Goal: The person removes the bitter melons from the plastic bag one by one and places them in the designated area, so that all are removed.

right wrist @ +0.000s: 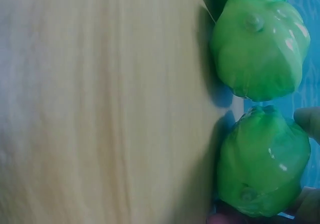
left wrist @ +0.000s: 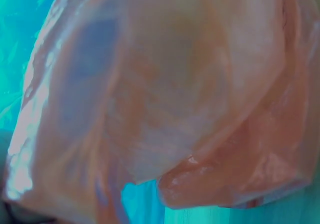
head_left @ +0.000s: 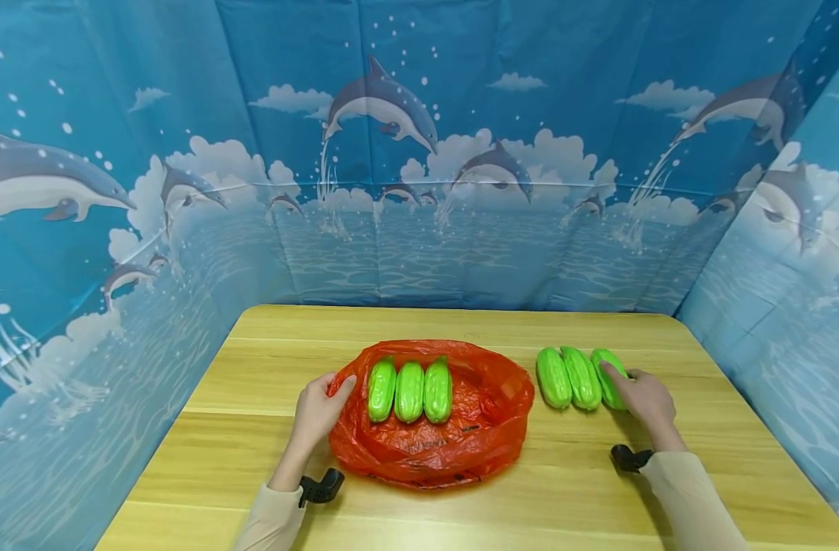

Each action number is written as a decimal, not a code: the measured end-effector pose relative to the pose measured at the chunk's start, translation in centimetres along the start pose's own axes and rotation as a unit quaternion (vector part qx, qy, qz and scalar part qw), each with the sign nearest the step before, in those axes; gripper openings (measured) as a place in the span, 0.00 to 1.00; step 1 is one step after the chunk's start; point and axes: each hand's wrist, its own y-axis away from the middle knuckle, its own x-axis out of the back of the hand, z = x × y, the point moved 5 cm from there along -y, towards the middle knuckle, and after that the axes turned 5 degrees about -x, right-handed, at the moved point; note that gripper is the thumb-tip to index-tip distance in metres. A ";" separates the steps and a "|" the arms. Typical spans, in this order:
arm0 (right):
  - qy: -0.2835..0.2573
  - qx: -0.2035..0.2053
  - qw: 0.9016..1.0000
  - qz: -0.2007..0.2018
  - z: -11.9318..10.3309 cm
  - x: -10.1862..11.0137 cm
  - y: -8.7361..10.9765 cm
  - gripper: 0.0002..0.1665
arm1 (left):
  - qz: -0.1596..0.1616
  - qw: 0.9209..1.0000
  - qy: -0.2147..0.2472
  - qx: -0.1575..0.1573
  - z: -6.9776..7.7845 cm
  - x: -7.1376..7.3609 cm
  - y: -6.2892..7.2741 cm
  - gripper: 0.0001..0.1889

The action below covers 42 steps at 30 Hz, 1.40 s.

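Observation:
My left hand (head_left: 318,405) pinches the left edge of a red plastic bag (head_left: 426,465), which lies spread wide with its mouth upward. Inside it, three glossy, bright green gourds (head_left: 409,392) lie side by side, toward the left. Out of focus, the bag's film (left wrist: 200,84) fills most of the left wrist view. To the right of the bag, my right hand (head_left: 645,398) holds the rightmost of three more gourds (right wrist: 265,166) between thumb and fingers. The gourd beside it (right wrist: 260,46) stands slightly apart in the right wrist view.
Everything lies on a wooden table (head_left: 268,436) with rounded far corners. A blue curtain (head_left: 406,252) printed with dolphins encloses the back and sides. Black wrist-worn devices (head_left: 321,487) stick out beside both forearms.

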 end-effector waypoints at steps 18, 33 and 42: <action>-0.011 -0.007 1.000 -0.012 0.0 -0.4 -0.1 0.62 | -0.002 1.000 -0.001 0.000 -0.2 -0.2 0.0 0.16; -0.010 -0.011 1.000 -0.007 0.1 -0.6 -0.2 0.64 | -0.002 1.000 -0.005 -0.002 -0.1 -0.2 0.0 0.16; -0.015 -0.016 1.000 -0.007 0.2 -0.6 -0.1 0.64 | -0.003 1.000 -0.008 -0.003 0.0 -0.2 0.0 0.16</action>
